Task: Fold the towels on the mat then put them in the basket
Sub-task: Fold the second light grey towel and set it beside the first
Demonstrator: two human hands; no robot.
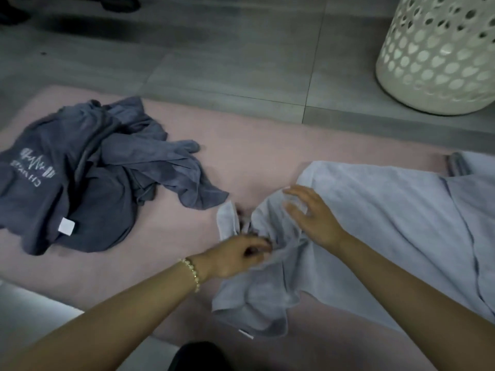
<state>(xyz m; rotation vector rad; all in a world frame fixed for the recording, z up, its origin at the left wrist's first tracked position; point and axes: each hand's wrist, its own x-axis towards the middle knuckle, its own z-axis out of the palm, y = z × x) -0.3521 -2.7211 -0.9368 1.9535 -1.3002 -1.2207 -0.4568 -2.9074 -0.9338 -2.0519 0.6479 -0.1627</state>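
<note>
On the mat [267, 145] a pale towel [388, 223] lies half spread at right and a dark heap [93, 183] waits at left; the basket [439, 62] stands beyond. The left hand [235, 257] pinches the towel's bunched corner, likely to straighten it, while the right hand [313, 218], fingers spread and gripping nothing, steadies the cloth.

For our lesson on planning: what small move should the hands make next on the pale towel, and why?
Probably draw the bunched end out flat. The pale lavender cloth towel lies spread on the pink mat, yet its left end is crumpled, where the left hand pinches a fold and the right hand is open over it. Folding likely needs it flat.
</note>
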